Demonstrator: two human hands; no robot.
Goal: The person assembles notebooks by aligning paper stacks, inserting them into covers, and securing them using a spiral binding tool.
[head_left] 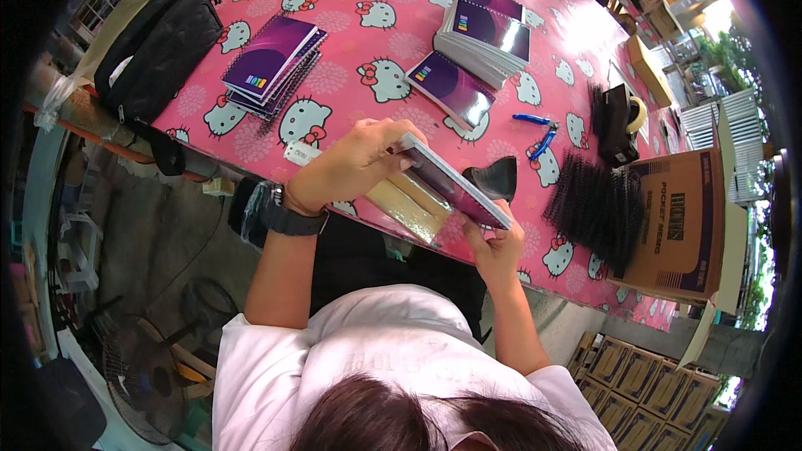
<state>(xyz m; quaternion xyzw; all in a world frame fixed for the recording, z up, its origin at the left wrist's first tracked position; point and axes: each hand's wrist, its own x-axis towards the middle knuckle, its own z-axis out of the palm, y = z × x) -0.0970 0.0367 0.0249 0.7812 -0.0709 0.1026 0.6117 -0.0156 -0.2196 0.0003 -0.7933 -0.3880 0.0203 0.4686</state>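
Between both hands I hold a purple-covered notepad (455, 188), tilted on edge above the table's front edge. My left hand (363, 159), with a dark watch on its wrist, grips the upper left end. At the lower right end my right hand (499, 246) pinches it with thumb and fingers. Below the pad lies a flat yellowish piece in clear plastic (409, 210). A dark, curved object (493, 177) rests just beyond the pad; its kind is unclear. Blue-handled pliers (541, 135) lie farther right, beside a heap of black spiral binding coils (593, 209).
On the pink patterned table (342, 58) stand a stack of spiral notebooks (271, 63) and a pile of purple-covered pads (484, 33). A black bag (159, 50) lies left. Right are a tape dispenser (620, 125) and a cardboard box (681, 221). A fan (146, 376) stands on the floor.
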